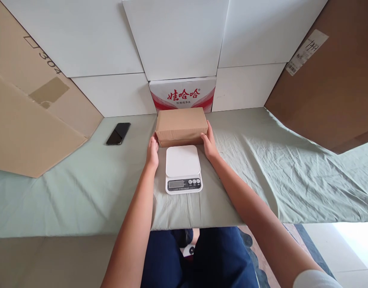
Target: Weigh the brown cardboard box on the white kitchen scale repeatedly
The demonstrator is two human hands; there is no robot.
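Dark blue trousers (213, 260) fill the bottom of the view, just under the near edge of the table (82, 192), which is draped in a wrinkled pale green cloth. Both bare forearms reach forward over that edge on either side of a white kitchen scale (183, 169), which sits flat with its display toward the person. Just behind the scale lies a closed brown cardboard box (181, 126), its back close to a red-and-white printed carton (182, 95) against the white wall panels. Left hand (152, 152) presses flat on the box's left end, and right hand (209, 144) on its right end, fingers spread along the sides, so the box is clasped between the palms. A black phone (118, 133) lies well apart to the left, near a leaning cardboard sheet (30, 116); open cloth stretches to the right, toward another brown board (330, 92).
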